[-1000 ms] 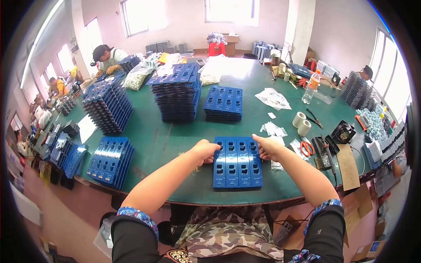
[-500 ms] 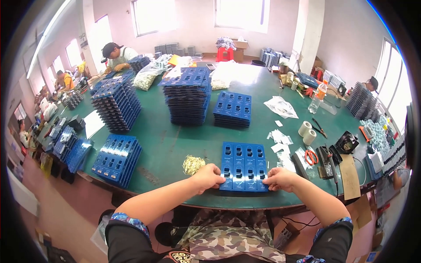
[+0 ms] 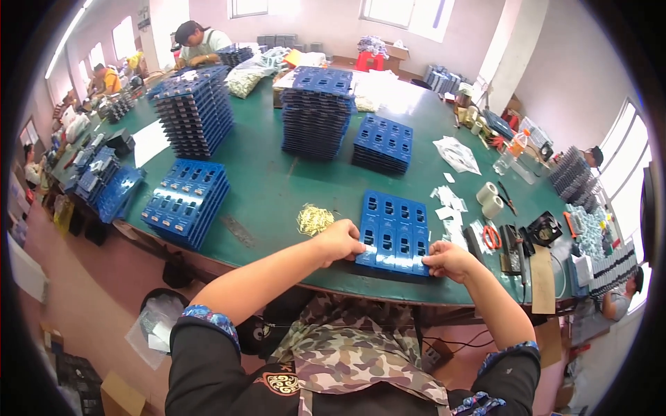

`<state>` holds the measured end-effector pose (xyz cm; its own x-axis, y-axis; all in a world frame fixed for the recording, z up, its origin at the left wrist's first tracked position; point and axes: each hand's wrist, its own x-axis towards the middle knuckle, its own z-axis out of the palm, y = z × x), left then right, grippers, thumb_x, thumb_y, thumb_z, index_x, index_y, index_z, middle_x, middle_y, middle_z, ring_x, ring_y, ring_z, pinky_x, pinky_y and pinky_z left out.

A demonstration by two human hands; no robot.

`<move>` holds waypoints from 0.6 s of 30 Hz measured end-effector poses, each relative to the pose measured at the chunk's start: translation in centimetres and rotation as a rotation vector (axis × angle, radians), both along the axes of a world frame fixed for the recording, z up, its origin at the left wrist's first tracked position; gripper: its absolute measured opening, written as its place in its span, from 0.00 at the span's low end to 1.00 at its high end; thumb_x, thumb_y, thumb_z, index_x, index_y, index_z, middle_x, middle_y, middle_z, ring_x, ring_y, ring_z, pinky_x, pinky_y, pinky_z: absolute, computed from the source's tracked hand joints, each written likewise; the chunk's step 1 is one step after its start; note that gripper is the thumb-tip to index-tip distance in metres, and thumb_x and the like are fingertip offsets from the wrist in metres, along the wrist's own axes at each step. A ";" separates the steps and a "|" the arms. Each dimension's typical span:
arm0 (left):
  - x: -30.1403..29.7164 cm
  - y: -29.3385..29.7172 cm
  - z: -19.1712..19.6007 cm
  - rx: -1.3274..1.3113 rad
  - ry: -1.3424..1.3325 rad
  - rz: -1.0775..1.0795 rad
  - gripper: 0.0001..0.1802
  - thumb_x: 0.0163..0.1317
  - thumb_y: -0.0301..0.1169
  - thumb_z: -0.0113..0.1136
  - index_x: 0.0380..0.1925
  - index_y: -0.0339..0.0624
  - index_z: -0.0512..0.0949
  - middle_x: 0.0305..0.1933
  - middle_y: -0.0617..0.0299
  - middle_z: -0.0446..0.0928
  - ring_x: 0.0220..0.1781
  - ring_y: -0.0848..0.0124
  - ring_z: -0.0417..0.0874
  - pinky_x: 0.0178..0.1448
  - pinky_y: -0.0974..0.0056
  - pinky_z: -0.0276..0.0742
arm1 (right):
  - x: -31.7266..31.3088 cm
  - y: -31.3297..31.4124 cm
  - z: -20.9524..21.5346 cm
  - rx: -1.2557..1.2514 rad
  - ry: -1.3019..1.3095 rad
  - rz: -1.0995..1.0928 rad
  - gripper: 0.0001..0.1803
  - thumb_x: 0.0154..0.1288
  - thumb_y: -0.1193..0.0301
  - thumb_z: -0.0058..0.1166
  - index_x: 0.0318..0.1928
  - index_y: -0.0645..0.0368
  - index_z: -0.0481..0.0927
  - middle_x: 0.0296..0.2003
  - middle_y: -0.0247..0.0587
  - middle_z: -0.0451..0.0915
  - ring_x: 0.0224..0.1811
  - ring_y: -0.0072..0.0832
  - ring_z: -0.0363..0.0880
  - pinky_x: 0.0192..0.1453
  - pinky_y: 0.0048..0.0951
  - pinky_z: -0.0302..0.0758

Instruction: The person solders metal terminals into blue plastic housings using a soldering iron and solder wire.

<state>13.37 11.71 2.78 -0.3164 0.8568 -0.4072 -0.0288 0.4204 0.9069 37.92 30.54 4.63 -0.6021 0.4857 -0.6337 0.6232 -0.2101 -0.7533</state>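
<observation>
Green and crowded, the counter carries a blue tray stack at the left, taller stacks behind, and a small heap of yellow bits nearer in. Just right of that heap the left hand pinches the near-left corner of a blue tray; the right hand pinches its near-right corner. Both hands sit equally close. That tray lies at the near edge, straight ahead of the person, its long axis running away from them. Tape rolls and red scissors lie to the right
</observation>
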 end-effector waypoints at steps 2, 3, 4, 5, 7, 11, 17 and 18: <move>-0.6 0.6 0.1 -0.043 -0.044 -0.047 0.14 0.62 0.25 0.65 0.43 0.33 0.73 0.38 0.55 0.79 0.37 0.67 0.83 0.41 0.65 0.83 | -0.1 0.6 0.2 -0.039 -0.015 0.015 0.10 0.63 0.71 0.65 0.37 0.54 0.73 0.27 0.31 0.78 0.24 0.19 0.78 0.26 0.18 0.74; -0.9 0.8 0.4 -0.067 -0.077 -0.060 0.13 0.62 0.25 0.64 0.43 0.33 0.73 0.38 0.55 0.79 0.37 0.67 0.83 0.40 0.65 0.83 | -0.4 0.7 0.3 -0.056 -0.013 0.010 0.10 0.63 0.71 0.64 0.37 0.54 0.73 0.28 0.31 0.78 0.24 0.18 0.78 0.26 0.19 0.74; -1.0 0.9 0.4 -0.059 -0.072 -0.070 0.13 0.62 0.25 0.64 0.43 0.33 0.73 0.38 0.55 0.79 0.37 0.67 0.83 0.40 0.65 0.83 | -0.6 0.9 0.3 -0.047 -0.008 0.000 0.10 0.63 0.71 0.64 0.37 0.54 0.73 0.28 0.31 0.78 0.24 0.18 0.78 0.26 0.19 0.74; -1.0 1.0 0.4 -0.057 -0.105 -0.056 0.12 0.63 0.25 0.64 0.43 0.33 0.73 0.38 0.55 0.79 0.37 0.67 0.83 0.40 0.65 0.83 | -0.8 1.1 0.2 -0.066 0.033 -0.056 0.10 0.64 0.72 0.64 0.37 0.54 0.73 0.28 0.31 0.78 0.25 0.18 0.77 0.27 0.19 0.74; -0.7 1.1 0.7 -0.056 -0.137 -0.058 0.11 0.64 0.26 0.63 0.43 0.33 0.73 0.38 0.55 0.79 0.37 0.67 0.83 0.40 0.65 0.83 | -0.7 1.4 -0.3 -0.084 0.075 -0.126 0.09 0.64 0.72 0.64 0.37 0.53 0.74 0.29 0.30 0.78 0.26 0.18 0.77 0.27 0.18 0.74; -0.3 1.1 0.6 -0.051 -0.024 -0.041 0.11 0.64 0.25 0.63 0.42 0.33 0.74 0.37 0.56 0.79 0.37 0.68 0.83 0.40 0.66 0.83 | -0.7 1.5 -0.5 -0.032 0.105 -0.089 0.09 0.64 0.74 0.63 0.38 0.52 0.74 0.30 0.28 0.78 0.26 0.17 0.75 0.30 0.18 0.74; -0.5 1.0 0.3 0.022 0.023 -0.038 0.11 0.63 0.23 0.63 0.42 0.33 0.74 0.37 0.55 0.79 0.37 0.67 0.83 0.40 0.65 0.83 | -0.6 1.8 -0.3 -0.013 0.106 -0.039 0.10 0.63 0.73 0.64 0.38 0.52 0.73 0.31 0.28 0.78 0.27 0.17 0.76 0.32 0.19 0.76; -0.7 0.6 0.7 0.025 -0.014 -0.029 0.11 0.63 0.24 0.64 0.43 0.33 0.74 0.37 0.55 0.79 0.37 0.68 0.83 0.40 0.65 0.83 | -1.0 1.5 -0.1 0.010 0.100 -0.027 0.10 0.63 0.73 0.64 0.38 0.52 0.73 0.31 0.28 0.78 0.27 0.17 0.76 0.32 0.19 0.76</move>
<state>12.71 12.31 3.45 -0.2858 0.8757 -0.3893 -0.0294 0.3980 0.9169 36.96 32.07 4.55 -0.6490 0.5081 -0.5662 0.5389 -0.2182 -0.8136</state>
